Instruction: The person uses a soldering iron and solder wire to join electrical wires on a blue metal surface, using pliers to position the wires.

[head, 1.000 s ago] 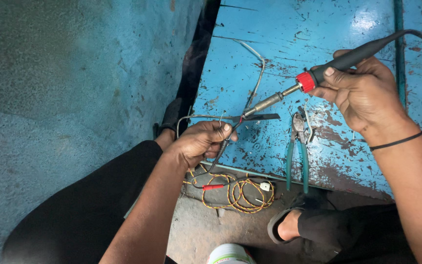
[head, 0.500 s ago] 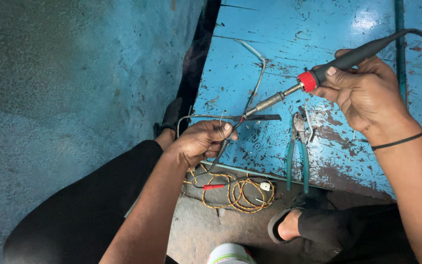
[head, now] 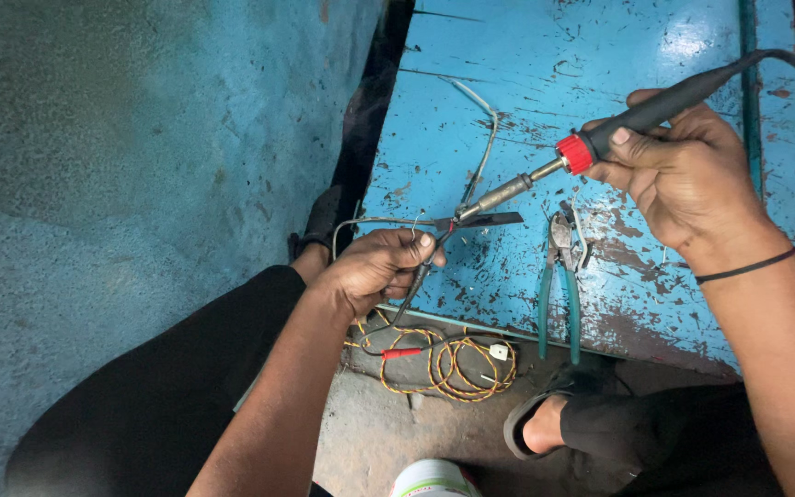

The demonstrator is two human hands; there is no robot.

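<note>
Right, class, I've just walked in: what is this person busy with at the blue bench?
The right hand holds a soldering iron, its tip at thin wires pinched in the left hand. This happens over a chipped blue bench. Green-handled pliers lie on the bench, and a coil of yellow-red wire hangs below its edge.

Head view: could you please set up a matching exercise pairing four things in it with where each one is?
Things:
1. soldering iron
2. pliers
3. coiled wires
4. thin wire

Places:
A. on the ground below the blue table's edge
B. pinched in the left hand
C. held in the right hand
D. lying on the blue table, untouched

Pairs: 1-C, 2-D, 3-A, 4-B
</note>
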